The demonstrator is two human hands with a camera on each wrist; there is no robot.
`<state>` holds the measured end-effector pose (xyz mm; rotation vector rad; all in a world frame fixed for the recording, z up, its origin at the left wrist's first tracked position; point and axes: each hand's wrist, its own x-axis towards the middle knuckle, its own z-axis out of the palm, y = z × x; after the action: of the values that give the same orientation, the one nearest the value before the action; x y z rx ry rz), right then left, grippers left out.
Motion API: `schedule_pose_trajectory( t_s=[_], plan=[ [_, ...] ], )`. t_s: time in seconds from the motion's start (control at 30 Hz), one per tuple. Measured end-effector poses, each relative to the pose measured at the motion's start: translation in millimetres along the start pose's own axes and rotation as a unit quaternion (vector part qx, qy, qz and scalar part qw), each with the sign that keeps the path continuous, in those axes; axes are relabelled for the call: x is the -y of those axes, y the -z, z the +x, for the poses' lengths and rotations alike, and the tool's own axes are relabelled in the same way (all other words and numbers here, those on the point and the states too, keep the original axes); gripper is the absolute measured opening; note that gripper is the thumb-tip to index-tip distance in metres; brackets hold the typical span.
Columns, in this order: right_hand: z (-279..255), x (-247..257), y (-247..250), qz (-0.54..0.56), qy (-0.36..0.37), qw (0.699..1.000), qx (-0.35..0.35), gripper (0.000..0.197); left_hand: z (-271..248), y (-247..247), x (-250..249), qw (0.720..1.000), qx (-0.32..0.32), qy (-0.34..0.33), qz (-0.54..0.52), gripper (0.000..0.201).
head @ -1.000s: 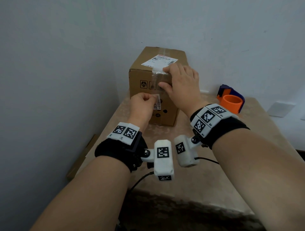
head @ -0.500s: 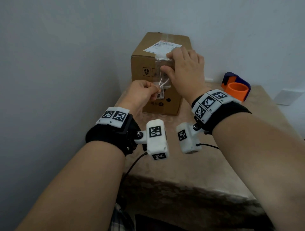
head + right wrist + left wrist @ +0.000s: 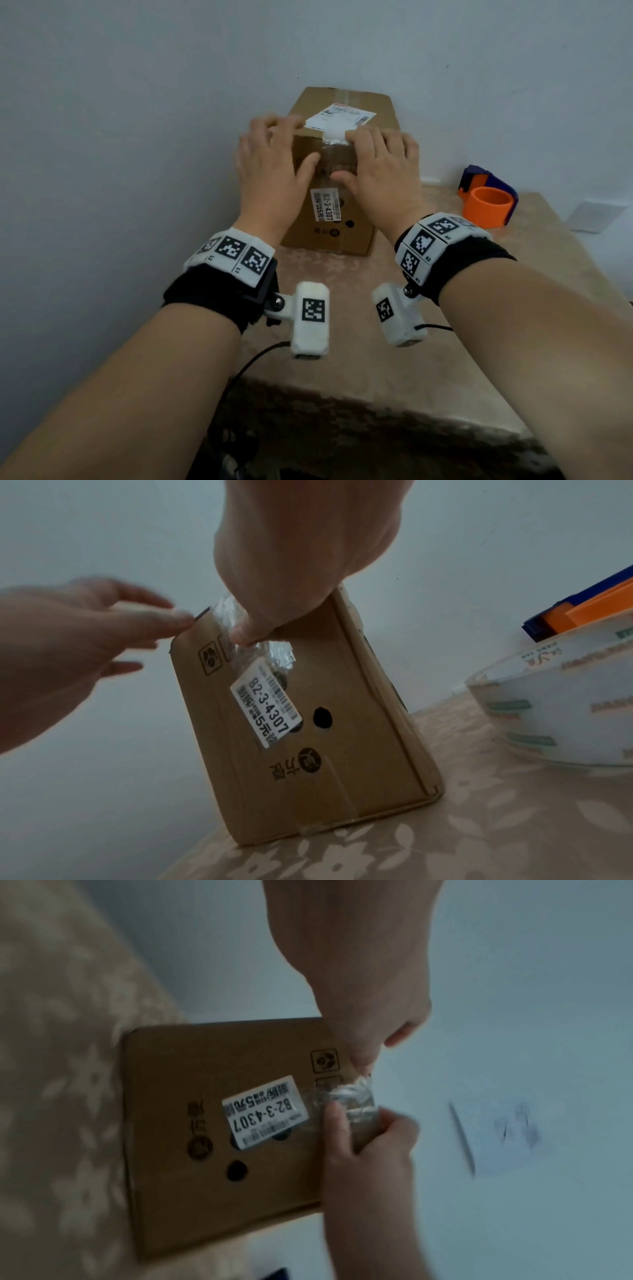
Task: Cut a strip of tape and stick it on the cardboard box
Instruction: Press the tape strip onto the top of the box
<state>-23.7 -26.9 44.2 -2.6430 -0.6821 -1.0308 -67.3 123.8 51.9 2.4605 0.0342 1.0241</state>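
Note:
The brown cardboard box (image 3: pixel 346 233) stands upright at the back of the table against the wall. A clear, wrinkled tape strip (image 3: pixel 337 156) runs from its top edge down the front face, ending above a white barcode label (image 3: pixel 325 209). My right hand (image 3: pixel 376 161) lies over the top edge, fingers flat on the lid and thumb (image 3: pixel 245 635) pressing the tape strip (image 3: pixel 263 647) onto the front. My left hand (image 3: pixel 270 161) is spread with straight fingers, touching the box's upper left edge and holding nothing. In the left wrist view the tape strip (image 3: pixel 346 1096) looks crumpled under the right thumb.
An orange and blue tape dispenser (image 3: pixel 489 202) sits at the table's back right, its clear roll (image 3: pixel 565 710) close to my right wrist. Grey walls close in behind and on the left. The patterned tabletop (image 3: pixel 445 325) stretches toward me; a cable hangs at its front edge.
My left hand has let go of the strip's lower end and moved up to the box's top left edge. The strip now lies against the box front, under my right thumb.

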Motion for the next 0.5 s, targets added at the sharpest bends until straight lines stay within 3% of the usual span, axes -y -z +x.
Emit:
schedule_pose_trajectory(
  t_s=[0.1, 0.23, 0.5],
  plan=[
    [0, -4, 2, 0.029, -0.012, 0.999, -0.006, 0.042, 12, -8, 1, 0.991, 0.087, -0.093, 0.042, 0.042],
    [2, -6, 2, 0.038, -0.005, 0.999, -0.002, 0.042, 19, -18, 8, 0.991, 0.080, -0.100, 0.031, 0.040],
    [-17, -8, -3, -0.060, 0.041, 0.997, 0.015, 0.089, 14, -27, 31, 0.976, 0.078, -0.180, 0.090, 0.074]
  ],
)
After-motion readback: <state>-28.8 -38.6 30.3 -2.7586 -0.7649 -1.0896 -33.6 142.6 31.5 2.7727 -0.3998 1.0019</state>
